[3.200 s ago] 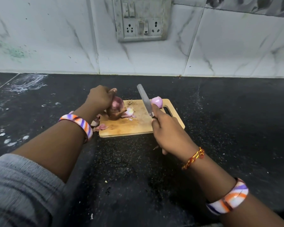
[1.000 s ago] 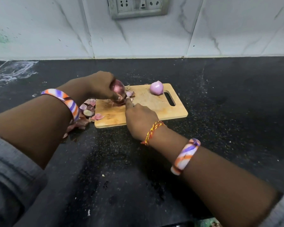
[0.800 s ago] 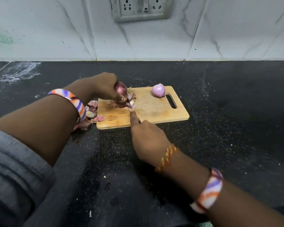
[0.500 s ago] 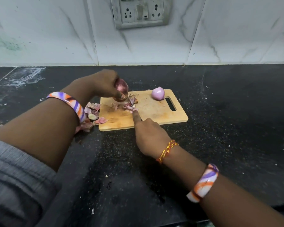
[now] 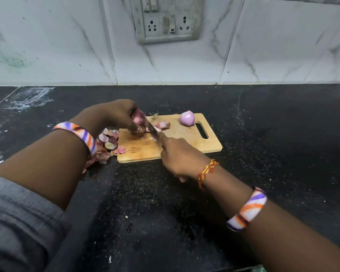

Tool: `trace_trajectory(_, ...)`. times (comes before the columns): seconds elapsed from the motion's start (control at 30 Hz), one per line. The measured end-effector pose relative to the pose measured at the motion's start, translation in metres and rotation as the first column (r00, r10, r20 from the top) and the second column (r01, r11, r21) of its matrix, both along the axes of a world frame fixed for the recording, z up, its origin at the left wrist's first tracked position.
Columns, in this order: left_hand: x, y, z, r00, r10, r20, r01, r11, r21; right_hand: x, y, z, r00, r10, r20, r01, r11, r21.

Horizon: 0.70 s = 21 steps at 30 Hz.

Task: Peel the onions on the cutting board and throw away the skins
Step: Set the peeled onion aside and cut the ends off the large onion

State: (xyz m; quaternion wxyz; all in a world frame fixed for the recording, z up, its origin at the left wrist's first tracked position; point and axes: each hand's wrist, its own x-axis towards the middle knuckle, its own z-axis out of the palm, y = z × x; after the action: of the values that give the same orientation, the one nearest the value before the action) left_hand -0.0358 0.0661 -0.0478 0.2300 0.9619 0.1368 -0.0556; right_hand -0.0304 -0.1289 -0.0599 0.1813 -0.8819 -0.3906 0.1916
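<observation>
A wooden cutting board [image 5: 186,143] lies on the black counter. My left hand [image 5: 120,116] grips a red onion [image 5: 138,121] over the board's left part, with dark skin still on it. My right hand [image 5: 178,156] holds a knife [image 5: 153,130] whose blade lies against the onion's right side; the handle is hidden in my fist. A peeled pale purple onion [image 5: 187,118] stands near the board's handle slot. Loose skins [image 5: 162,125] lie on the board beside the blade.
A heap of onion skins [image 5: 106,146] lies on the counter just left of the board, partly under my left wrist. A tiled wall with a socket plate [image 5: 166,19] rises behind. The black counter [image 5: 273,134] stretches right and toward me.
My right hand has moved forward from the board's front edge, bringing the knife blade against the onion. My left hand keeps hold of the onion in about the same place.
</observation>
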Motion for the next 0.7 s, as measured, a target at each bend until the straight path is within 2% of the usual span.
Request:
trace_trajectory(0.27, 0.002, 0.001, 0.016, 1.000, -0.011, -0.006, 0.011, 0.991, 0.137, 0.004, -0.005, -0.007, 0.999, -0.011, 0.046, 0.013, 0.999, -0.033)
trace_trajectory(0.37, 0.003, -0.001, 0.020, 1.000, -0.020, -0.002, 0.020, 0.995, 0.099, 0.003, -0.009, -0.007, 0.999, 0.015, 0.046, -0.013, 0.999, -0.043)
trace_trajectory(0.43, 0.003, 0.000, 0.021, 1.000, -0.018, 0.014, 0.018, 1.000, 0.024, 0.005, -0.015, -0.004, 0.996, -0.021, 0.083, 0.018, 0.999, 0.042)
trace_trajectory(0.5, 0.001, 0.002, 0.018, 0.999, -0.020, 0.028, 0.023, 0.992, -0.120, 0.010, -0.022, 0.001, 0.983, -0.088, 0.163, 0.071, 0.992, 0.106)
trace_trajectory(0.6, -0.003, 0.001, 0.012, 0.998, -0.034, 0.048, 0.049, 0.937, -0.345, 0.018, -0.034, 0.001, 0.942, -0.177, 0.286, 0.169, 0.984, 0.052)
trace_trajectory(0.7, -0.004, 0.002, 0.003, 0.996, -0.020, 0.086, 0.059, 0.873, -0.485, 0.018, -0.039, -0.008, 0.915, -0.199, 0.350, 0.228, 0.973, -0.041)
